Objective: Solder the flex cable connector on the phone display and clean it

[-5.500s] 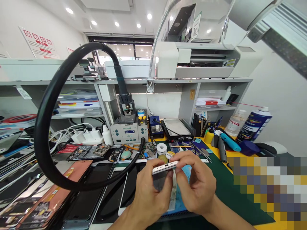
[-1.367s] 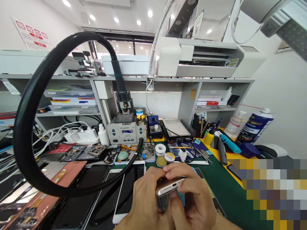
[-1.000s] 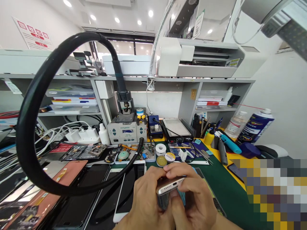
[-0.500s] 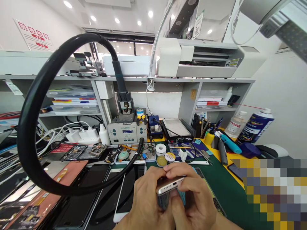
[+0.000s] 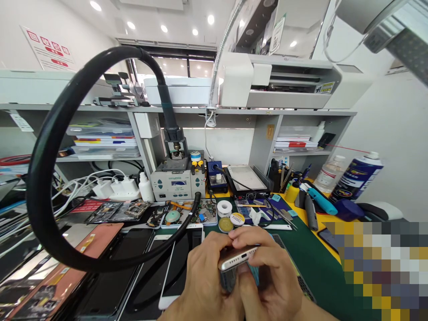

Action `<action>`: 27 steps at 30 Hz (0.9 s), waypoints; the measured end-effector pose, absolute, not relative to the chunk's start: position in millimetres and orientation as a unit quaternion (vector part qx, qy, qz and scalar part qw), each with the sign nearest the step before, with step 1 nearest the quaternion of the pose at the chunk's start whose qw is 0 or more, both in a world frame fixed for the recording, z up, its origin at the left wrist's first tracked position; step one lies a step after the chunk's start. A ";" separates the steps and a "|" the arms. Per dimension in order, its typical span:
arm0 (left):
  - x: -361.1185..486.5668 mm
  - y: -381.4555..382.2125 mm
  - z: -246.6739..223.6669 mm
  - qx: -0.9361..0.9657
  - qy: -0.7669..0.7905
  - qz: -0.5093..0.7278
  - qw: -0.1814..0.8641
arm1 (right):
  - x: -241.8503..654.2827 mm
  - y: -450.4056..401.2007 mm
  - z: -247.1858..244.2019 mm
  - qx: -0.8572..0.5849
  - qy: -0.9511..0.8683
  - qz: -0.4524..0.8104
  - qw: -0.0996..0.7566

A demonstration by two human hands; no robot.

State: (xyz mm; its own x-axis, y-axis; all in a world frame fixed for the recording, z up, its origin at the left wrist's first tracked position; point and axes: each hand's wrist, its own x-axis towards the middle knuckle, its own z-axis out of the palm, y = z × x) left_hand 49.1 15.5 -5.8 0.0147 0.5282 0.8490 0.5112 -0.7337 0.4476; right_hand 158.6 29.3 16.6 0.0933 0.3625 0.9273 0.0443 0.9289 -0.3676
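Observation:
A smartphone (image 5: 234, 260) with a pale metal edge is held up between both hands, its bottom end with the charging port and speaker holes facing me. My left hand (image 5: 205, 269) wraps round its left side, fingers curled over the top. My right hand (image 5: 276, 272) grips the right side, fingers bent over the back and corner. Both thumbs press together beneath the port end, where a dark, glossy surface shows in part. Most of the phone is covered by the fingers. Behind the right hand, a strip of light blue shows below the phone.
On the left lie several phones and screens, including a white-framed phone (image 5: 182, 267). A thick black hose (image 5: 33, 187) loops from the hot-air station (image 5: 179, 183). Round tins, a white spool (image 5: 224, 207) and tweezers lie behind my hands. A spray can (image 5: 356, 178) stands at right on the green mat (image 5: 321, 272).
Almost nothing differs. Both hands keep the phone in the same place, and the whole view has shifted very slightly.

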 end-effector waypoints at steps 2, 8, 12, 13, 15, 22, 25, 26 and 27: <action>49.0 15.4 -5.7 0.713 0.361 0.601 0.006 | 159.2 30.0 16.4 -0.151 -0.666 0.114 0.722; 48.8 13.9 -5.5 0.718 0.366 0.592 0.018 | 158.7 29.9 16.7 -0.149 -0.659 0.119 0.727; 49.3 13.9 -5.5 0.717 0.367 0.592 0.014 | 158.9 29.7 17.3 -0.147 -0.662 0.122 0.725; 49.4 14.0 -5.8 0.718 0.366 0.592 0.016 | 159.2 29.7 17.3 -0.147 -0.665 0.122 0.722; 49.4 14.4 -6.4 0.717 0.365 0.593 0.021 | 159.9 29.6 17.1 -0.150 -0.666 0.122 0.721; 48.7 14.2 -7.0 0.721 0.370 0.585 0.035 | 161.8 28.3 16.5 -0.154 -0.670 0.116 0.717; 48.8 14.0 -7.1 0.721 0.368 0.587 0.022 | 161.8 28.7 16.2 -0.154 -0.672 0.115 0.715; 48.9 14.0 -7.2 0.721 0.368 0.587 0.019 | 161.8 29.0 16.1 -0.155 -0.672 0.115 0.715; 49.0 14.1 -7.3 0.721 0.368 0.587 0.017 | 161.8 29.3 15.9 -0.155 -0.671 0.114 0.716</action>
